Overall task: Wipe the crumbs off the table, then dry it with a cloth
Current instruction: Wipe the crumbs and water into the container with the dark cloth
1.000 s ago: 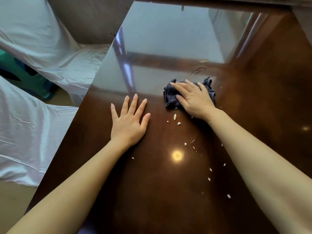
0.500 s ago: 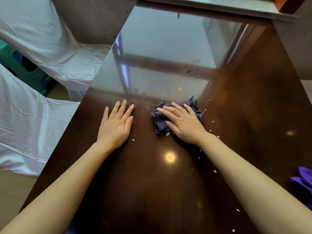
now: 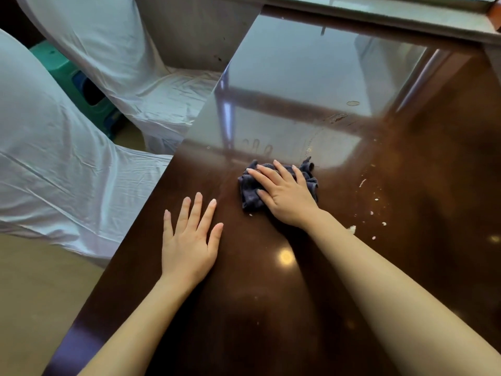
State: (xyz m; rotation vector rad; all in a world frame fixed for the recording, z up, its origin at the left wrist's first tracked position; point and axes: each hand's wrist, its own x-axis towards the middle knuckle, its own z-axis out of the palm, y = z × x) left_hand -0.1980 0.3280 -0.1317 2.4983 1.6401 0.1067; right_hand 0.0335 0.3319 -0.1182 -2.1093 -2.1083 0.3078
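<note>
A crumpled dark blue cloth (image 3: 250, 189) lies on the glossy dark brown table (image 3: 271, 308). My right hand (image 3: 284, 195) presses flat on top of the cloth, fingers spread toward the left. To the left of it and nearer to me, my left hand (image 3: 189, 240) rests palm down on the bare tabletop with fingers apart and nothing in it. Small white crumbs (image 3: 375, 213) are scattered to the right of my right wrist, and one crumb (image 3: 250, 214) sits at the cloth's near edge.
Two chairs in white covers (image 3: 67, 164) stand close along the table's left edge, with a green stool (image 3: 78, 85) behind them. A pale ledge (image 3: 379, 12) runs along the table's far end. A ring mark and smears (image 3: 352, 103) show on the far tabletop.
My right hand slid the cloth toward me and leftward across the table, leaving crumbs off to its right. My left hand stayed flat on the table.
</note>
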